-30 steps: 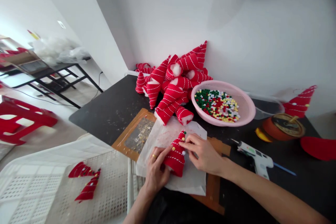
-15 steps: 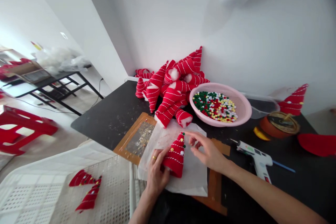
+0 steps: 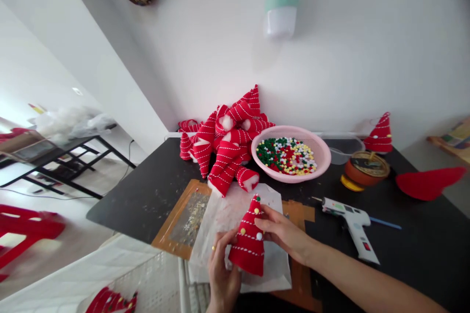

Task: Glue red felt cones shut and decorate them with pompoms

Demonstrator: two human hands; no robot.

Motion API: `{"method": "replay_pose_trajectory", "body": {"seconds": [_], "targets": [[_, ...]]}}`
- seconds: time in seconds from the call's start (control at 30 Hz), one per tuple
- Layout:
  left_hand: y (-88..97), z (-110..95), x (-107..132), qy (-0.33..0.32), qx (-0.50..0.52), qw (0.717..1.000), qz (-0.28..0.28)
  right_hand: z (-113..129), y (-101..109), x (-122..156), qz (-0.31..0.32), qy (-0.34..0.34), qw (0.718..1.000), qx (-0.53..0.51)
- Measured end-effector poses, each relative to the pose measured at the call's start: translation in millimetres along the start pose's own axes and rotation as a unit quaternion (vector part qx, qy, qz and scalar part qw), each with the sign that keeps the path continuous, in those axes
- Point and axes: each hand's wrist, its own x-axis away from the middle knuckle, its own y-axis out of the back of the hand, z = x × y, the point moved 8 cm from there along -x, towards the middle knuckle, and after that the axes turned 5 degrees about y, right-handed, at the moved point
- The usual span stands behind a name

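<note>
A red felt cone tree (image 3: 248, 249) with white stitched lines and small pom-poms stands tilted above a white paper sheet (image 3: 216, 234). My left hand (image 3: 224, 264), with a ring on one finger, grips its lower left side. The fingers of my right hand (image 3: 281, 230) close on its upper right side, near the white and yellow pom-poms. A green pom-pom (image 3: 258, 199) sits at the tip. To the right of my right hand lies a white glue gun (image 3: 352, 222) with a blue glue stick.
Behind the paper lie a heap of stuffed red cones (image 3: 223, 156) and a pink basket (image 3: 325, 154) of coloured pom-poms. A round pot (image 3: 367, 171), a decorated cone (image 3: 380, 136) and red felt (image 3: 428, 183) are at right. A white crate (image 3: 157, 279) holding decorated cones is at lower left.
My right hand has moved from a pointing pose by the tip onto the cone's right side. The cone is lifted and turned slightly. The camera view has tilted upward and shifted right.
</note>
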Motion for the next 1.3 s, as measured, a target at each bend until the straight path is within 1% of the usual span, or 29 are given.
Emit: {"method": "replay_pose_trajectory", "body": {"seconds": [0.13,0.23,0.33,0.43,0.5,0.57,0.67,0.8,0.9,1.0,1.1,1.3], "targets": [[-11.5,9.9,15.9,0.074,0.069,0.995,0.018,2.9,12.1,3.8,-0.029,0.016,0.999,-0.014],[-16.8,9.7,25.9,0.138,0.15,0.979,0.002,10.4,13.3,6.5,-0.039,0.028,0.999,-0.007],[-24.2,3.6,25.8,0.204,0.218,0.954,-0.004,17.1,8.9,9.5,-0.043,0.039,0.998,0.008],[-31.5,3.8,20.5,0.281,0.232,0.931,0.013,20.3,4.9,9.7,-0.029,0.043,0.998,0.026],[-31.6,6.5,16.9,0.31,0.238,0.92,0.01,22.5,6.5,6.9,-0.022,0.044,0.998,0.039],[-29.9,8.7,14.7,0.319,0.248,0.915,-0.001,25.1,11.3,2.1,-0.029,0.042,0.997,0.052],[-29.6,9.8,15.2,0.322,0.256,0.911,-0.011,30.0,16.4,-6.1,-0.056,0.048,0.996,0.053],[-34.3,9.1,18.8,0.338,0.292,0.895,-0.017,32.6,11.7,-12.3,-0.071,0.061,0.995,0.037],[-34.1,9.6,20.4,0.356,0.323,0.877,-0.032,28.8,8.9,-13.1,-0.06,0.046,0.997,0.036],[-34.2,8.4,20.0,0.369,0.35,0.861,-0.018,28.5,7.9,-13.0,-0.031,0.043,0.998,0.033],[-33.0,7.8,19.5,0.374,0.364,0.853,-0.009,31.3,6.7,-13.1,-0.013,0.048,0.999,0.017],[-37.5,12.6,20.5,0.38,0.39,0.839,0.002,30.4,5.1,-13.8,-0.026,0.029,0.999,0.024]]}}
